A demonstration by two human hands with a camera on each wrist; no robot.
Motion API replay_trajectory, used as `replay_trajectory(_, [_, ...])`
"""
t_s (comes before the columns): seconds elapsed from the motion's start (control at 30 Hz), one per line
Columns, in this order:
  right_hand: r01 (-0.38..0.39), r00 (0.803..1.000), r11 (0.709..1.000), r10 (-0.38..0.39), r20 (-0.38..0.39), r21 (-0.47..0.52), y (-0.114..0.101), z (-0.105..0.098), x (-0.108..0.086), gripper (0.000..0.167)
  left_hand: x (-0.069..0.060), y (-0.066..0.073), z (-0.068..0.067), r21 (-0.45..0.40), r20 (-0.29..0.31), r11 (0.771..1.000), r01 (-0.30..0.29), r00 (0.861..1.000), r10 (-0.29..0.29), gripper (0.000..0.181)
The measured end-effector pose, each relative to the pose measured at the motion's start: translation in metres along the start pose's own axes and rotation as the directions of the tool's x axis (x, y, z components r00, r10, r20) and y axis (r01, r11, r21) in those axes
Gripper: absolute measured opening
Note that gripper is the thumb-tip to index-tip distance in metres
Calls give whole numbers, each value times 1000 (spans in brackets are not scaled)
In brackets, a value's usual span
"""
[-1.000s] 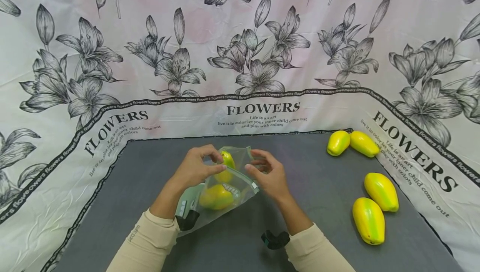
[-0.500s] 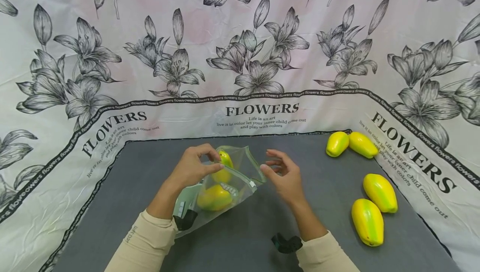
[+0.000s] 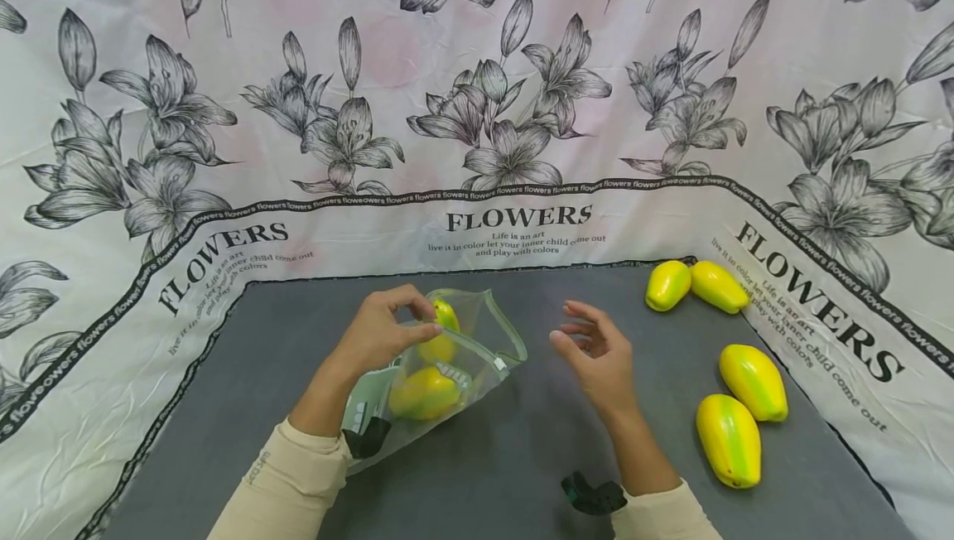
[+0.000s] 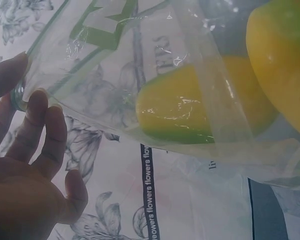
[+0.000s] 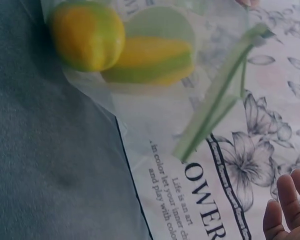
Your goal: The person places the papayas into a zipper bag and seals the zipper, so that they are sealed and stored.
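Nearest, on the near side of the bag, are two cream sleeves [image 3: 283, 478], cut off by the lower frame edge; a black wrist mount [image 3: 367, 439] at the left cuff covers part of the bag. Left of the bag's mouth, the left hand [image 3: 383, 333] pinches the rim between thumb and fingers. Right of the bag and apart from it, the right hand [image 3: 599, 358] is raised, fingers loosely curved, thumb separated; the right wrist view crops most of it.

The bag [image 3: 477, 383] is thin, translucent plastic with a green zip edge, a small pale slider [image 3: 500, 364] and green print. Its mouth gapes toward the right hand. Inside lie one yellow-green fruit [image 3: 425, 395] and, beyond it, a second fruit [image 3: 441, 347], both smooth and oval, blurred by the film. The left forearm hides the bag's lower left part; whether its base touches the matt grey table [image 3: 477, 490] cannot be determined.

Well right of the bag lie two similar fruits [image 3: 729, 442]; farther back, another pair [image 3: 668, 285]. Behind the bag hangs a creased, flower-printed cloth [image 3: 522, 151].
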State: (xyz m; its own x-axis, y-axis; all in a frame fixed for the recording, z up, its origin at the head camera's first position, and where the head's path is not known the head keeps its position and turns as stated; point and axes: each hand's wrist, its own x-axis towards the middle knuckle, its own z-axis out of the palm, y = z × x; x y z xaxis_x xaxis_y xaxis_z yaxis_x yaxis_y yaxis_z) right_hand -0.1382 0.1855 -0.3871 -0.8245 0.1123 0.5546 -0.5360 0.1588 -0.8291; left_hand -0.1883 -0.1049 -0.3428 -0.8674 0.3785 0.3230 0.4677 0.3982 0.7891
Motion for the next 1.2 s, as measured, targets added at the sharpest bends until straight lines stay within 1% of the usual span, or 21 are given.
replay_trajectory(0.03, [-3,1000,1000,3,-8,-5,-1,-3,-1,41,2,-6,1,-1,2,1000,3,1000,-3,9])
replay_trajectory(0.13, [-7,999,1000,6,-34,-28,-3,-11,-3,41,3,-6,2,-1,6,1000,10,1000,-10,10])
replay_trajectory(0.3, [15,996,998,-20,-81,-66,-6,-25,-7,42,4,-7,5,-24,8,1000,-19,1000,19,10])
replay_trajectory(0.37, [36,994,995,-45,-102,-88,-4,-32,-9,43,5,-7,5,-30,8,999,-36,999,36,10])
replay_trajectory(0.43, [41,991,994,-53,-119,-103,0,-40,-10,44,6,-6,6,-23,8,999,-44,999,44,10])
replay_trajectory(0.53, [16,988,993,-34,-148,-120,9,-53,-12,46,6,-6,6,-17,6,999,-46,999,47,10])
replay_trajectory(0.63, [-20,983,991,-5,-181,-135,15,-64,-17,48,5,-6,6,-21,5,999,-35,999,36,10])
replay_trajectory(0.7, [-32,980,988,1,-201,-152,17,-70,-20,49,4,-7,7,-24,5,999,-22,1000,22,10])
replay_trajectory(0.83, [-46,969,979,-4,-249,-196,18,-79,-27,49,1,-8,7,-28,4,1000,8,1000,-8,11])
replay_trajectory(0.93, [-89,957,970,21,-288,-225,19,-85,-32,49,-1,-6,9,-36,12,999,35,999,-34,11])
replay_trajectory(1.07, [-157,937,951,59,-345,-267,18,-90,-37,48,-2,1,9,-40,17,999,33,999,-32,10])
replay_trajectory(1.13, [-173,926,942,56,-373,-287,17,-93,-39,49,-2,4,9,-36,14,999,25,1000,-24,9])
replay_trajectory(1.2, [-186,915,933,50,-400,-308,17,-95,-41,49,-2,3,8,-31,9,999,17,1000,-17,9])
